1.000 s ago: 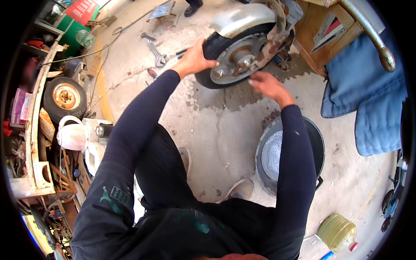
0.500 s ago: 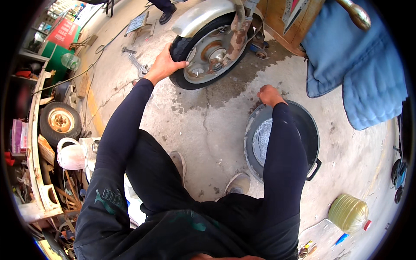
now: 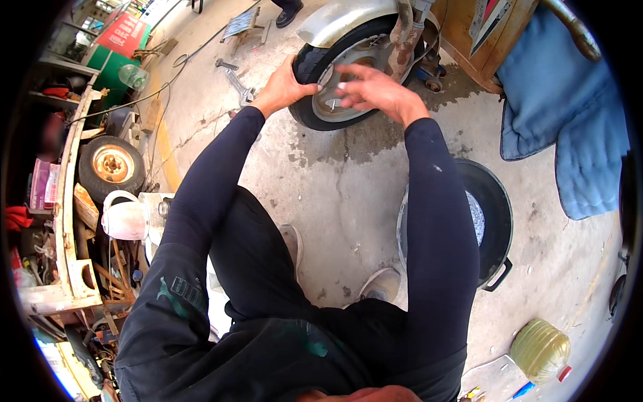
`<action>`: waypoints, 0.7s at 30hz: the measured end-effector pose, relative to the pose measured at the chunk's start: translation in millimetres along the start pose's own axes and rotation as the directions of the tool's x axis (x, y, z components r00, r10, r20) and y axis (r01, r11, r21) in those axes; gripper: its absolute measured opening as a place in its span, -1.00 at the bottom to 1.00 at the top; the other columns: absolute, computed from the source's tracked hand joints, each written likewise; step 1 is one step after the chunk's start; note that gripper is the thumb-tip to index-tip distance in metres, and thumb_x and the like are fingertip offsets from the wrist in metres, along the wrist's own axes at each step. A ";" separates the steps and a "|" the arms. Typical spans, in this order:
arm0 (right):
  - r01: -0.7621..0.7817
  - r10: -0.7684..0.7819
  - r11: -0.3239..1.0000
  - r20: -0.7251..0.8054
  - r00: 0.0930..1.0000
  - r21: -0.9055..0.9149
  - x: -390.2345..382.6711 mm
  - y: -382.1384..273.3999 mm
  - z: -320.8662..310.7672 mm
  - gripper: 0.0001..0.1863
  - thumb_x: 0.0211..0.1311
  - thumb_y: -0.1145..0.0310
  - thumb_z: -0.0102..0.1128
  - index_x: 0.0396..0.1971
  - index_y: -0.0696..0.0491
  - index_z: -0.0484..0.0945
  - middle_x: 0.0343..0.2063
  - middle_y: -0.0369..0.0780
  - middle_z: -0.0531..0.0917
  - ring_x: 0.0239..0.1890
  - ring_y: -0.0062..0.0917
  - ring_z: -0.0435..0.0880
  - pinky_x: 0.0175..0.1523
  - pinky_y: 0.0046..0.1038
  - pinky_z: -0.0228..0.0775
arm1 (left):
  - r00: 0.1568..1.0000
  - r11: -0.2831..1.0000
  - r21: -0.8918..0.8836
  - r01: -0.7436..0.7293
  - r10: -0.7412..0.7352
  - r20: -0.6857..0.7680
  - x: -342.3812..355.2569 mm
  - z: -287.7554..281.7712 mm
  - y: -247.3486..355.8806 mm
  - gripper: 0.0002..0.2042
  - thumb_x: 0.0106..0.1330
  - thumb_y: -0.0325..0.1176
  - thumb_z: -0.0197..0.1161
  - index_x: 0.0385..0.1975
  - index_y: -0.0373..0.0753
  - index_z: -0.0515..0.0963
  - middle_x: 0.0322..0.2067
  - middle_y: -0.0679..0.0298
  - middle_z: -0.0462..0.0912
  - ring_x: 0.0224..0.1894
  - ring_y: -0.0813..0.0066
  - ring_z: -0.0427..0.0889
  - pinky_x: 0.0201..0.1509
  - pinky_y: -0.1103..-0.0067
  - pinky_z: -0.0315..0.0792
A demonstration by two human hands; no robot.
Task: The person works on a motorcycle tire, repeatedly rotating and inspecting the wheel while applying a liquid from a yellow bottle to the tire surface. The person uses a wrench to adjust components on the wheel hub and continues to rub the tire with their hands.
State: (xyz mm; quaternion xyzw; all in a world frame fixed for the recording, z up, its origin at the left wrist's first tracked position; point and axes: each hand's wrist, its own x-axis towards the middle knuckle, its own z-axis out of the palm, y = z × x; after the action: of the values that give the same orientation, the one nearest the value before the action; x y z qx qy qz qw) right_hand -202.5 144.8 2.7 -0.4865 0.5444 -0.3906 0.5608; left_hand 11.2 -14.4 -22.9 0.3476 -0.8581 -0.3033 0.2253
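Ahead of me stands a spoked-hub wheel (image 3: 362, 67) with a black tire (image 3: 313, 65), under a silver fender (image 3: 335, 21). My left hand (image 3: 282, 88) grips the tire's left side, thumb across the sidewall and the other fingers hidden round the tread. In front of the rim, my right hand (image 3: 382, 94) is raised with its fingers apart and nothing seen in it. Whether its fingertips touch the rim I cannot tell. A short valve stem shows low on the rim. Below my right forearm is a black basin (image 3: 495, 194) with liquid in it.
An adjustable wrench (image 3: 238, 86) lies left of the wheel. Blue quilted cloth (image 3: 536, 100) hangs at the right, by a wooden box (image 3: 462, 40). A jug of yellowish liquid (image 3: 539, 350) lies near right. A cluttered shelf and a small spare wheel (image 3: 112, 164) stand left.
My right hand has moved from the basin's far rim up and left to the wheel, its fingers spreading. My left hand keeps its grip on the tire. The view has shifted slightly.
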 end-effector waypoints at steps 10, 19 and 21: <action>-0.487 0.361 0.827 -0.399 0.843 -0.280 -59.4 213.1 -100.7 -0.76 0.18 0.28 0.11 -0.53 0.14 0.56 -0.63 -0.20 0.63 -0.67 -0.49 0.56 -0.62 -0.41 0.34 | 0.999 0.996 0.081 0.046 -0.047 0.020 0.3 -0.9 19.4 -0.13 -0.11 -0.15 0.56 0.20 -0.40 0.26 0.03 -0.14 0.57 0.09 0.05 0.59 0.21 0.38 0.42; -0.417 0.131 0.646 -0.446 0.885 -0.639 -50.5 212.0 -86.5 -0.78 0.13 0.28 0.15 -0.44 0.12 0.65 -0.59 -0.11 0.69 -0.51 -0.37 0.68 -0.27 -0.27 0.50 | 0.998 0.995 0.092 0.046 -0.050 0.038 -3.1 -3.6 7.0 -0.04 -0.11 -0.11 0.58 0.27 -0.41 0.20 0.08 -0.18 0.53 0.15 0.04 0.55 0.23 0.38 0.41; -0.362 0.034 0.652 -0.451 0.892 -0.666 -48.0 214.8 -89.0 -0.75 0.14 0.25 0.16 -0.41 0.13 0.66 -0.54 -0.07 0.70 -0.41 -0.31 0.70 -0.16 -0.25 0.51 | 0.998 0.997 0.070 0.014 -0.018 0.056 1.3 -2.0 8.6 -0.02 -0.12 -0.10 0.60 0.28 -0.42 0.18 0.09 -0.19 0.52 0.15 0.03 0.54 0.24 0.37 0.40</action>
State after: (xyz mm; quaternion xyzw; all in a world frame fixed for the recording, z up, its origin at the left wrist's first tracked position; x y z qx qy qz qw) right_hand -315.3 228.1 -188.9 -0.5158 0.8078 -0.1637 0.2338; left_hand 7.6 -11.2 -15.4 0.3533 -0.8715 -0.2848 0.1861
